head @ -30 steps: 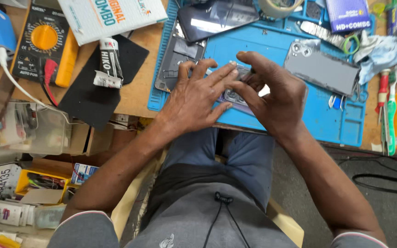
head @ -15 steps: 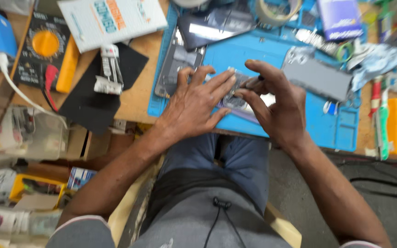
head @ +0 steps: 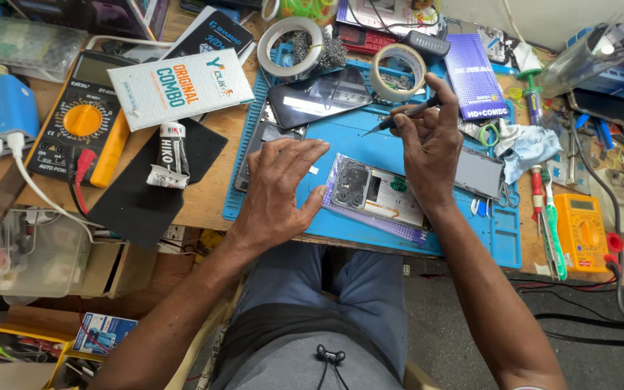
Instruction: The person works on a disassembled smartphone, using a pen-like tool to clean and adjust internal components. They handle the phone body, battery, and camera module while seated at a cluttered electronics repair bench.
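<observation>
The left hand (head: 279, 191) lies spread flat on the blue rubber repair mat (head: 341, 141), steadying beside the opened grey phone (head: 375, 193). The right hand (head: 431, 141), at one o'clock from it, pinches slim black tweezers (head: 399, 119) lifted clear

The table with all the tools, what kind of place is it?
Most likely a phone repair bench. An opened phone lies on a blue work mat, the right hand holds a thin pointed tool, and a yellow multimeter sits nearby. The left hand rests beside the phone.
</observation>
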